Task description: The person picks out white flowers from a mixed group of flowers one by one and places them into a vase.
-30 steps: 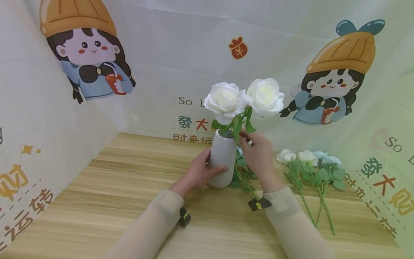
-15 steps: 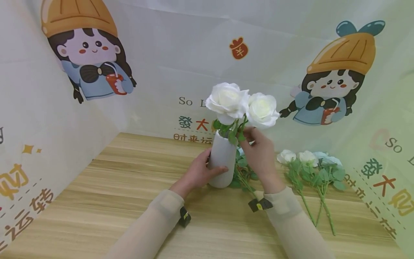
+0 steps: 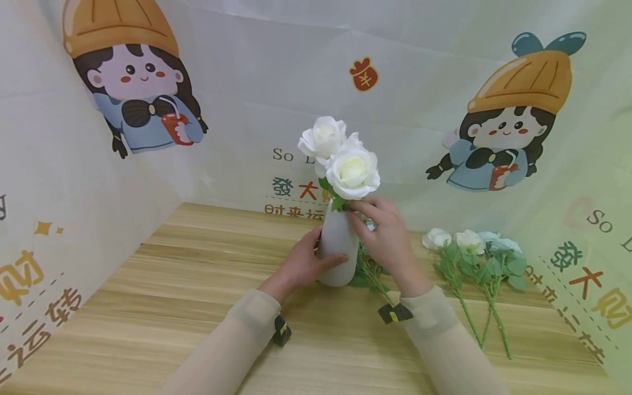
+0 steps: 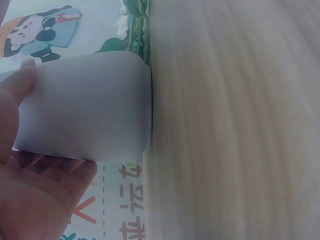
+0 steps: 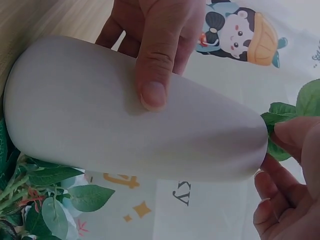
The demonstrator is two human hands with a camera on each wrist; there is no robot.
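Note:
A white vase (image 3: 339, 247) stands upright on the wooden table, and my left hand (image 3: 298, 263) grips its body. In the left wrist view, thumb and fingers lie on opposite sides of the vase (image 4: 85, 105). Two white roses rise from its mouth: a rear rose (image 3: 323, 134) and a front rose (image 3: 353, 173). At the rim, my right hand (image 3: 390, 238) pinches the front rose's stem just below the bloom. The right wrist view has the thumb against green leaves (image 5: 280, 108) at the vase mouth. The stems inside the vase are hidden.
Several white and pale blue flowers (image 3: 469, 241) with green stems lie on the right of the wooden table (image 3: 163, 296). Another leafy stem (image 3: 370, 274) lies right behind the vase, partly covered by my right arm. Printed cloth (image 3: 266, 71) encloses the back and sides.
The front rose has moved left and its bloom now overlaps the rear rose, which has shifted left too. My right hand has followed to the vase rim. The left hand has stayed put.

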